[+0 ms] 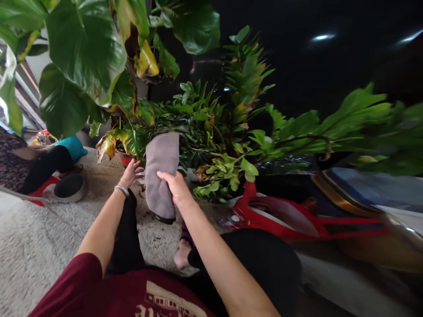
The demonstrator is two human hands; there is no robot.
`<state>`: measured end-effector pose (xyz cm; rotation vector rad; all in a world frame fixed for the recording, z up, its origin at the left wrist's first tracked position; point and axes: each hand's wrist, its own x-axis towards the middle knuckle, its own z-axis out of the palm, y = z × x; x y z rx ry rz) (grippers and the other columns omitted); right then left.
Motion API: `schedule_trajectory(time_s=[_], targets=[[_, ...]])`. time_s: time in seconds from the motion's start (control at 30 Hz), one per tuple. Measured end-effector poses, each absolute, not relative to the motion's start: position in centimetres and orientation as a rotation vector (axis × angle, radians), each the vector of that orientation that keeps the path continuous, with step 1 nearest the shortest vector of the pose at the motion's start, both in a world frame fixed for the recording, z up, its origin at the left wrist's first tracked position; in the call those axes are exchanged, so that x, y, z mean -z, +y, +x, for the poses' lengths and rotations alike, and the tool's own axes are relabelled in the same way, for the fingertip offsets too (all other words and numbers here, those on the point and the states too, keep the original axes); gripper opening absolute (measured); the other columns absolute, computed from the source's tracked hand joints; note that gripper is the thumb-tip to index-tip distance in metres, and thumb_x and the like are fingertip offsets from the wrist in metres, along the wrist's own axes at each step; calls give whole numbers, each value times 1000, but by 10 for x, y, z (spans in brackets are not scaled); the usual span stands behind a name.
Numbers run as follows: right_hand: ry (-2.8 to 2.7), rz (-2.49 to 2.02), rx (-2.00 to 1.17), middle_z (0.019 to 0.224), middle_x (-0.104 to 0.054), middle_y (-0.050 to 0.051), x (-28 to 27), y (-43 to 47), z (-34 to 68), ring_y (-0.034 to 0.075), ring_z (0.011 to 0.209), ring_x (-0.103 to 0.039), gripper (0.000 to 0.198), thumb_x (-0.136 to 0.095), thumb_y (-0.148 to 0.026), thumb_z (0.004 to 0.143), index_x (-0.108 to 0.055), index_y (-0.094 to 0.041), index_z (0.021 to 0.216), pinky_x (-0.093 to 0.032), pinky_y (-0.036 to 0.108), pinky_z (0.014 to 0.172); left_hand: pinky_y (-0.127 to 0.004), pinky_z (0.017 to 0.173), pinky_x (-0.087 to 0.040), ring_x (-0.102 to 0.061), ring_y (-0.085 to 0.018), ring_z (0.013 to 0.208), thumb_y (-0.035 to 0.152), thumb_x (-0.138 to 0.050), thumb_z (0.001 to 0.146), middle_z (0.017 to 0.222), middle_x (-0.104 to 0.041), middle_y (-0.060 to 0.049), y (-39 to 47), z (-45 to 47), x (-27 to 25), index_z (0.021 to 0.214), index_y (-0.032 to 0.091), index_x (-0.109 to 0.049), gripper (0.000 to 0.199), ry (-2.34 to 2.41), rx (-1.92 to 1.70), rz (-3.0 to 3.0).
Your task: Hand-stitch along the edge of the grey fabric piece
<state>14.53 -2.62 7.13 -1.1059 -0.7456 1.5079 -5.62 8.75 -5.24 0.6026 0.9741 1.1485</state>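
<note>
My right hand (177, 188) grips the right side of a grey cloth piece (161, 169), with the thumb lying on its face. The cloth piece is long, fairly flat and held upright, with a dark edge along its bottom end. Its exact kind does not show. To its left, my left hand (131, 173) is open with fingers apart, holding nothing that I can see. A band circles the left wrist. Just behind the left hand stands a red plant pot (124, 158).
Large green leaves (84, 46) hang at the upper left, and bushy plants (198, 119) spread across the back. A red bag (274, 215) lies on the right. On the left, another person (31, 163) sits near a dark round bowl (70, 188) on the concrete floor (39, 237).
</note>
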Motion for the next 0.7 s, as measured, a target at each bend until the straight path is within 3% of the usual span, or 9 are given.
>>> schedule_trajectory(time_s=[0.17,0.27,0.53,0.7], targets=[[-694,-1284,-1688,60,-71,0,-21,-94,130,22,58,-66,20,-78,-30,51,-68,-24,67,-52,34,58,-32,71,-51,-63,-24,95,58,-40,98,141,-55,-16,83,-63,47,140,17,-57,61,1054,-1167,619],[-650,-1359,-1687,58,-70,-2,-18,-114,132,22,57,-66,20,-78,-28,50,-65,-26,65,-51,34,56,-32,71,-51,-62,-26,98,59,-41,97,141,-53,-16,80,-67,45,141,18,-56,62,1048,-1166,618],[-610,-944,-1330,77,-77,2,-85,-31,179,26,73,-72,38,-83,-33,51,-72,-20,85,-58,36,71,-29,70,-51,-63,-21,90,57,-40,98,124,-62,-15,83,-55,45,137,15,-58,59,1024,-1125,640],[-469,-1094,-1588,61,-72,4,-48,-29,172,27,61,-70,28,-76,-35,52,-71,-20,75,-58,40,63,-32,73,-52,-61,-24,94,55,-47,96,130,-61,-15,89,-45,47,131,19,-62,52,1022,-1122,679]])
